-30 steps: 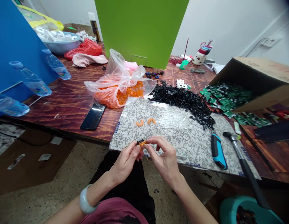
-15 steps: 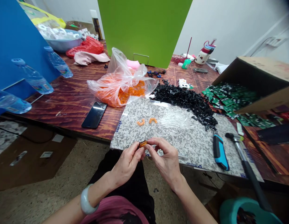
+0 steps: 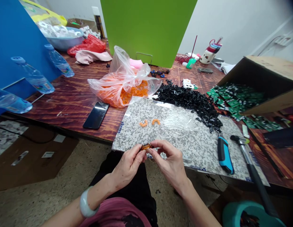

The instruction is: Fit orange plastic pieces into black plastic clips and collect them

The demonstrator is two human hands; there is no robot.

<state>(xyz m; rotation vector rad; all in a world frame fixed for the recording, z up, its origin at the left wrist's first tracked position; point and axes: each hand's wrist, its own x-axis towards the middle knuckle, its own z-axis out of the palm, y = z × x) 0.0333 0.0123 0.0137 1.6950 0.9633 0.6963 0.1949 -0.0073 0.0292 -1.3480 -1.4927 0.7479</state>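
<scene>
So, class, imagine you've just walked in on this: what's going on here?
A person is holding a small orange-and-black plastic piece between the left hand and right hand, just over a speckled stone slab. Two loose orange pieces lie on the slab. A heap of black plastic parts covers its far edge, beside a clear bag of orange pieces. A blue-and-black utility knife and a hammer rest to the right.
</scene>
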